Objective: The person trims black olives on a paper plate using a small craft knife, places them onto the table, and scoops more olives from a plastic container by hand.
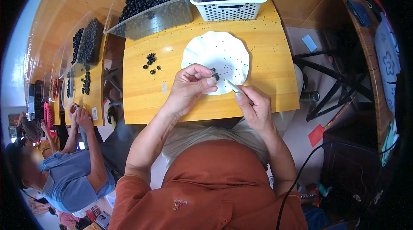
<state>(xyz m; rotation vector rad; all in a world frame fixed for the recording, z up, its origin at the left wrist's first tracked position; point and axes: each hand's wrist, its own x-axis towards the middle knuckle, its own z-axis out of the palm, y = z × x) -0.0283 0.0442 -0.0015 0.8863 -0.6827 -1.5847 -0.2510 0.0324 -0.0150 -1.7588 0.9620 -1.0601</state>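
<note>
My left hand [188, 85] pinches a small round black part [216, 76] between thumb and fingertips, over the near side of a white scalloped plate [200, 49]. Fine black specks are scattered across the plate. In my right hand [257, 105] is a slim tool [232, 85] with a pale end; its exact kind cannot be made out. The tool's end points toward the black part, with a small gap between them. To the left of the plate, several similar black parts [150, 60] lie loose on the yellow wooden table [146, 101].
At the table's far side stand a clear bin [172, 20] and a white perforated basket [226, 13], both holding many black parts. At left, a person in a blue shirt [71, 174] works at another table. A dark cable [297, 178] hangs at my right.
</note>
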